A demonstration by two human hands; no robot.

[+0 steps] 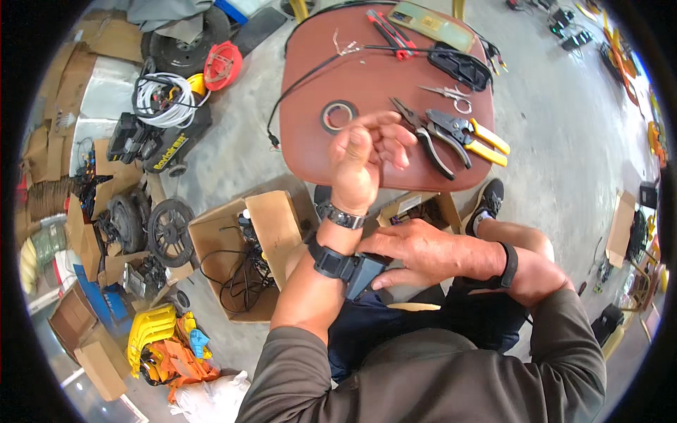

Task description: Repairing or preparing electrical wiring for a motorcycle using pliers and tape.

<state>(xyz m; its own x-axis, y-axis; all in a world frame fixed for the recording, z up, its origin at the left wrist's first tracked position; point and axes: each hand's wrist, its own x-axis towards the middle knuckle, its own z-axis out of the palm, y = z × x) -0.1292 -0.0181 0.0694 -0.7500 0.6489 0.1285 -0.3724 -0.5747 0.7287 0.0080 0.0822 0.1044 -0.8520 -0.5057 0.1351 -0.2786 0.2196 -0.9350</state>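
My left hand [363, 151] is raised palm up over the near edge of a brown seat [331, 162], fingers loosely curled and apart, holding nothing. It wears a dark watch [344, 216]. Lower on that forearm, a black strap holds a black box-shaped device [365, 275]. Closed around the device, my right hand [419, 252] presses it with fingers and thumb. Beside my left fingertips lie pliers [427, 141] with black-and-white handles and yellow-handled wire strippers [469, 134]. A roll of black tape [338, 116] sits to their left.
Farther back on the seat are scissors [451, 93], a red utility knife [391, 34], a phone [434, 25], a black plastic part [460, 67] and a black cable [310, 74] with bared wires. Cardboard boxes [275, 218] stand below the seat. Wheels [171, 233] and a yellow-orange heap [169, 345] lie left.
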